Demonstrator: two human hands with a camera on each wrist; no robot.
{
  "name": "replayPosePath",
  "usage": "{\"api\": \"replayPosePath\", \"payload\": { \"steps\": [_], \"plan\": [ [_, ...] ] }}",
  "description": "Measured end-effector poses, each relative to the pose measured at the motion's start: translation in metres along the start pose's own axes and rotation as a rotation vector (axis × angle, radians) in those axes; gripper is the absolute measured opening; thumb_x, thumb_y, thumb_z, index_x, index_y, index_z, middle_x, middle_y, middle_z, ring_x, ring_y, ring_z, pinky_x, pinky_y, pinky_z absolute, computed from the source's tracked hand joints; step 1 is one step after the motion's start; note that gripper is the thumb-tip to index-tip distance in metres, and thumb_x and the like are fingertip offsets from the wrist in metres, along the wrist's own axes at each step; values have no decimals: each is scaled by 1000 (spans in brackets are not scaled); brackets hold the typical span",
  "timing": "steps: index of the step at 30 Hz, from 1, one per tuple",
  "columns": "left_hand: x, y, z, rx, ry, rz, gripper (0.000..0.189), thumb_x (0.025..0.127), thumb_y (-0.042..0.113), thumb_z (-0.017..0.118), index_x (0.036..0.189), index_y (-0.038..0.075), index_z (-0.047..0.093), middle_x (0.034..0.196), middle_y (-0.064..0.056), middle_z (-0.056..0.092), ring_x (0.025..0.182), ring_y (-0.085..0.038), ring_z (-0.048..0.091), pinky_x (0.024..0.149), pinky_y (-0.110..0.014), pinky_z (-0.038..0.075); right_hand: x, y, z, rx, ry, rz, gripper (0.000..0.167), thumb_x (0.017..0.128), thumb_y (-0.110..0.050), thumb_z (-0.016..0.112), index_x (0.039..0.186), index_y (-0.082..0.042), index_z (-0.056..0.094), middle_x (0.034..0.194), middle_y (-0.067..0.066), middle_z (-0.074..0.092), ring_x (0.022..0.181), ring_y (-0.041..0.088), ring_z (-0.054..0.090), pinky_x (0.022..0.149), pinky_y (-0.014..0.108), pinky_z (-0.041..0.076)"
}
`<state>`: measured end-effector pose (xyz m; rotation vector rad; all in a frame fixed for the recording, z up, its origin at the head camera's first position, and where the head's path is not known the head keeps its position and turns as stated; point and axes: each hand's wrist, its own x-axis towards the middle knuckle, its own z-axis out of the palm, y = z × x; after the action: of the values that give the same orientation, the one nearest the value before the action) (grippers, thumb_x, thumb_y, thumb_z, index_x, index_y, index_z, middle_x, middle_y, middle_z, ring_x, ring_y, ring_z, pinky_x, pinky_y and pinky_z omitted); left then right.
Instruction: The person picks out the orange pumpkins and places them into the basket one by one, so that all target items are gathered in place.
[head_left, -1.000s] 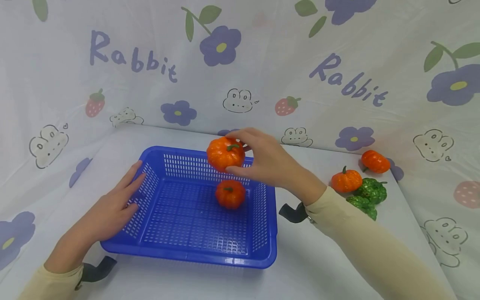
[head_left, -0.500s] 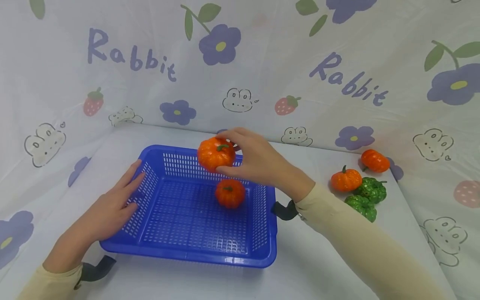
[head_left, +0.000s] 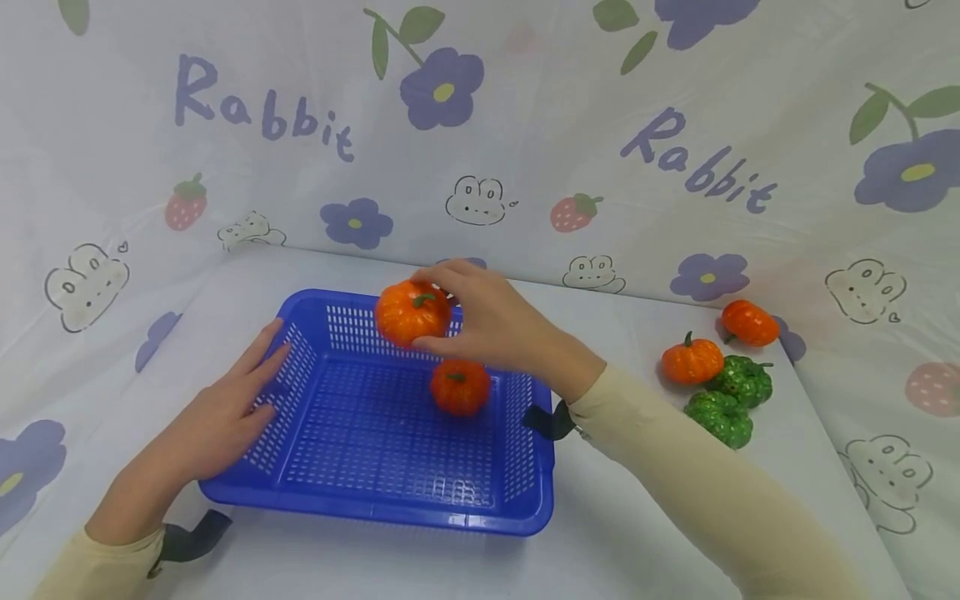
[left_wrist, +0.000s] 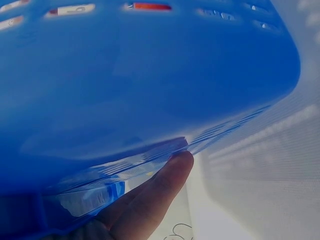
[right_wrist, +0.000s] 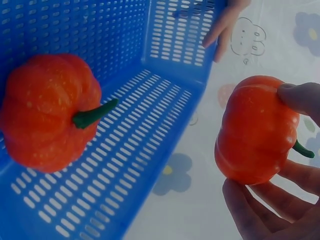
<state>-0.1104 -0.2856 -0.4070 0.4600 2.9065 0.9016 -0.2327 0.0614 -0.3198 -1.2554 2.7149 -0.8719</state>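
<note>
Head view: I look forward and down over the blue perforated plastic basket (head_left: 390, 433) on the white table (head_left: 637, 533). Left wrist view: pressed close under the basket's outer wall (left_wrist: 150, 75), facing up. Right wrist view: close above the basket's floor (right_wrist: 115, 165). All three share the basket.

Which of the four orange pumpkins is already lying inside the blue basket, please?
The orange pumpkin on the basket floor, near the right wall of the blue basket. The right hand holds another above the far rim; two sit outside by the green ones.
</note>
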Motion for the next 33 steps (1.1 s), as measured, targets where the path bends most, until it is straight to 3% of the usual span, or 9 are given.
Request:
{"api": "replayPosePath", "payload": {
  "steps": [33],
  "plan": [
    [-1,2,-4,-6,-14,-21,73,104,-1,57,170,-4,25,182,-8,-5,158,-52,25,117,-72,35,26,-9,35,3,-59,2,68,92,-43,86,151,-18,62,145,2,62,127,17,59,106,33,54]
  ]
}}
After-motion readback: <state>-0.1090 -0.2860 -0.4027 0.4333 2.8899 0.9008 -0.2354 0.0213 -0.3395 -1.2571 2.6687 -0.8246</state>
